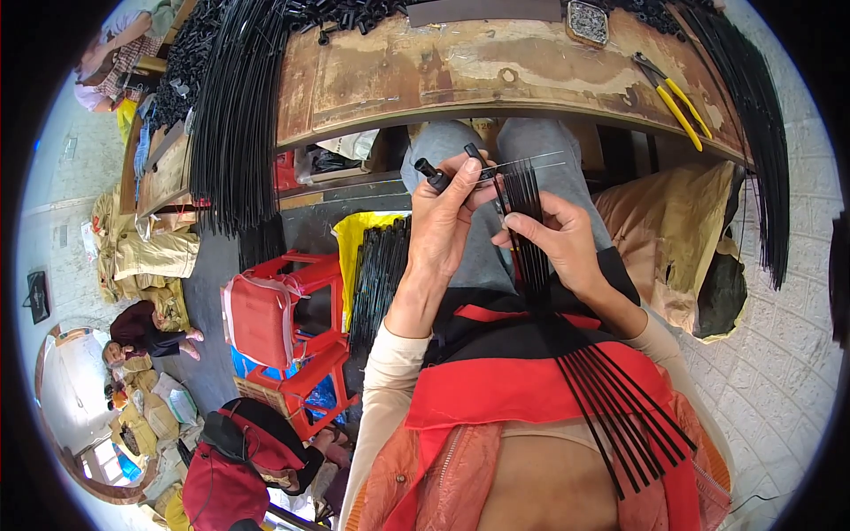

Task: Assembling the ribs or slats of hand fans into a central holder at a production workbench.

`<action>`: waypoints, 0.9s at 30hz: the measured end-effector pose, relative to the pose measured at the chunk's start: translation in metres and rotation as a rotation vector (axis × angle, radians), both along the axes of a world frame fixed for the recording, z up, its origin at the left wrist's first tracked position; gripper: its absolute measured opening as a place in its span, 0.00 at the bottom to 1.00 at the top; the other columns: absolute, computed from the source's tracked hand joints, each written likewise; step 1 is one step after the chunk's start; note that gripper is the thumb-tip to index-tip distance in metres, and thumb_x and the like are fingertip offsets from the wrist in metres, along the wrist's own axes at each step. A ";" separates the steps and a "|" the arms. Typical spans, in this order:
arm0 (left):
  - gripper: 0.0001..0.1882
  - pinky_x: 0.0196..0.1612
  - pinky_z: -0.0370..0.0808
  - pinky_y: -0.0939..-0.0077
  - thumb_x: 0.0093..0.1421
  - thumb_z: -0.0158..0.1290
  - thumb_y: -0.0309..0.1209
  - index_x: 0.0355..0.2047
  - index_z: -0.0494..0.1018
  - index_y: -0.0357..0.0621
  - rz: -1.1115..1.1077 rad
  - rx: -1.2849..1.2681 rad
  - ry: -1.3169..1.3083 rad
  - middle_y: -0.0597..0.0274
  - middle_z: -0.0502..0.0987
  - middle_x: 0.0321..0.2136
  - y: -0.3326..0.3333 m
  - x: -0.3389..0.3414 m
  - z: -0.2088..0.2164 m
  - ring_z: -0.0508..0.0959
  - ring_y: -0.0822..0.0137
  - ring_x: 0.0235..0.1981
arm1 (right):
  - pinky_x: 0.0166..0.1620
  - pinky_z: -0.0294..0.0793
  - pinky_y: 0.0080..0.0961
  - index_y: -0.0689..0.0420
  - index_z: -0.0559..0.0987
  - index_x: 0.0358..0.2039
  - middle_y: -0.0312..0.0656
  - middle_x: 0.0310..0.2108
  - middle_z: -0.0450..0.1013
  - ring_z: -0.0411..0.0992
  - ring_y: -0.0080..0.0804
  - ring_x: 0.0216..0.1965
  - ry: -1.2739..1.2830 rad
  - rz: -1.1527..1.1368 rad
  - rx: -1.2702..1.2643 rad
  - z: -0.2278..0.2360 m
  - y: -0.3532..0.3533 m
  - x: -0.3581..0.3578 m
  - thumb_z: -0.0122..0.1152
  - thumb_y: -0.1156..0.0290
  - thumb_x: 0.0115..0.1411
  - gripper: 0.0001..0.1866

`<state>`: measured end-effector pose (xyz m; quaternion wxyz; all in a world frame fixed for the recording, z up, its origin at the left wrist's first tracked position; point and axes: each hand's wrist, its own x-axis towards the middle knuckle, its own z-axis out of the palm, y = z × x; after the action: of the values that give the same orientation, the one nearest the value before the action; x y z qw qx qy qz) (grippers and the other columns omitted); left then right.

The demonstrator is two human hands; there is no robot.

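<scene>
While your left hand (444, 212), near the centre of the frame, is closed around a stepped black cylinder (431, 174), your right hand (565, 246), just to its right, pinches a bundle of slim, straight black rods (531, 265) between thumb and fingers. You have those rods' upper ends bunched near the centre, and their lower ends fan out over your red cloth apron (491, 389) toward the lower right. Thin silvery wires (549, 157) reach rightward from your left fingers at the rods' upper ends; you cannot tell whether they pass through. Above your knees, a worn brown wooden bench (398, 80) spans the top of the frame. On it, at the upper right, lie pliers with yellow handles (678, 118), and beyond them to the left sits a small rectangular tray of tiny metal pieces (587, 24).
</scene>
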<state>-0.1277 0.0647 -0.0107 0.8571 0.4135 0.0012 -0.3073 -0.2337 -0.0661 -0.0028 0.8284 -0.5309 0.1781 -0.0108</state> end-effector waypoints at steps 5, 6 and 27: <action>0.12 0.39 0.81 0.78 0.61 0.58 0.30 0.41 0.76 0.35 -0.014 0.026 -0.016 0.59 0.79 0.35 0.001 0.001 0.002 0.81 0.68 0.35 | 0.36 0.78 0.20 0.64 0.77 0.38 0.40 0.31 0.77 0.79 0.28 0.33 -0.006 0.003 0.005 -0.001 0.001 0.000 0.62 0.72 0.61 0.09; 0.12 0.39 0.81 0.77 0.61 0.58 0.30 0.41 0.76 0.35 -0.013 0.031 -0.022 0.59 0.79 0.35 0.002 0.002 0.002 0.81 0.68 0.35 | 0.36 0.78 0.20 0.64 0.77 0.38 0.40 0.31 0.76 0.79 0.29 0.33 -0.014 -0.006 0.005 -0.001 0.001 0.001 0.62 0.72 0.61 0.09; 0.16 0.46 0.77 0.75 0.60 0.57 0.25 0.48 0.74 0.32 0.000 0.086 -0.052 0.56 0.79 0.41 0.010 -0.011 0.011 0.79 0.68 0.41 | 0.37 0.77 0.20 0.65 0.76 0.44 0.41 0.35 0.76 0.78 0.29 0.33 -0.041 -0.044 0.020 -0.009 0.009 0.004 0.61 0.74 0.61 0.12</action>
<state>-0.1391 0.0745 0.0001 0.8384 0.4576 -0.0079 -0.2960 -0.2295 -0.0574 -0.0117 0.8367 -0.5183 0.1728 -0.0380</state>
